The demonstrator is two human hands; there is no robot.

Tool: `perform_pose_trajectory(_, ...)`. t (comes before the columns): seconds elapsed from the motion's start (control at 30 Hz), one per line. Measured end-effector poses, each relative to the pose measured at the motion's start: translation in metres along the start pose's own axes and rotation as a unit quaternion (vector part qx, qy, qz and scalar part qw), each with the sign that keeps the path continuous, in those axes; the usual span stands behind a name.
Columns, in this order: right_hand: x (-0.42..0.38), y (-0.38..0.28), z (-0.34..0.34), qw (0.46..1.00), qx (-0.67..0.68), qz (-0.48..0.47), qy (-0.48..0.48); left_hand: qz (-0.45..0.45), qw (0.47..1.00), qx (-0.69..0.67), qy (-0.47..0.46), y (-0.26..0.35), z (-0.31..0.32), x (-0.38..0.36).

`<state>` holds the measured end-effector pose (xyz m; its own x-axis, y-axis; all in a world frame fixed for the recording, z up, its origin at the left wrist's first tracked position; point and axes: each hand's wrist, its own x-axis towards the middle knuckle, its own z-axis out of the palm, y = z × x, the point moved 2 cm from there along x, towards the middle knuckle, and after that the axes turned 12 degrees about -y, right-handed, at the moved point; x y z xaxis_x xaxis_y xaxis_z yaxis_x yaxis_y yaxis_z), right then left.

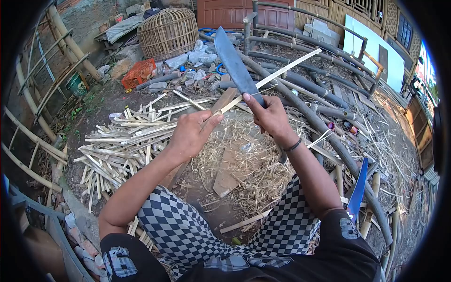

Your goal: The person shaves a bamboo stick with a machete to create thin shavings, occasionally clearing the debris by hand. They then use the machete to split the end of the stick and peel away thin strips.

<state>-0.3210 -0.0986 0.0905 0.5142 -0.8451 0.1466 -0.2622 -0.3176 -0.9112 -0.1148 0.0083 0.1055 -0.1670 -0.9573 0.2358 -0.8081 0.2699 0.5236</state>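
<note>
A long pale bamboo strip runs diagonally up to the right in front of me. My left hand is closed round its lower end, thumb and fingers pinching it. A broad dark machete points up and to the left, its blade crossing the strip. My right hand is closed on the machete's handle, with the thumb up near the base of the blade. Below the hands, curled shavings lie round a flat wooden piece. To the left spreads a heap of cut bamboo strips.
An orange crate and a woven bamboo basket stand at the back left, beside broken stones. Long bamboo poles cross the right side. A blue saw stands near my right elbow.
</note>
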Motion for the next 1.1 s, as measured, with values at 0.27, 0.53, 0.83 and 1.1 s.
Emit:
perform_pose_trajectory(0.27,-0.005,-0.006,-0.004,0.99,0.082,-0.023,-0.11,0.029,0.999,-0.02,0.022,-0.004,0.003,-0.001)
perform_pose_trajectory(0.53,-0.006,-0.008,0.006,0.982,0.128,-0.013,-0.137,-0.01,0.999,-0.041,-0.03,-0.01,-0.004,0.003)
perform_pose_trajectory(0.83,-0.007,0.002,0.009,0.975,0.173,0.015,-0.14,-0.027,0.957,-0.273,-0.095,-0.031,0.003,0.008)
perform_pose_trajectory(1.1,-0.012,-0.004,0.015,0.983,0.118,0.005,-0.14,-0.082,0.954,-0.282,-0.065,-0.045,0.003,0.021)
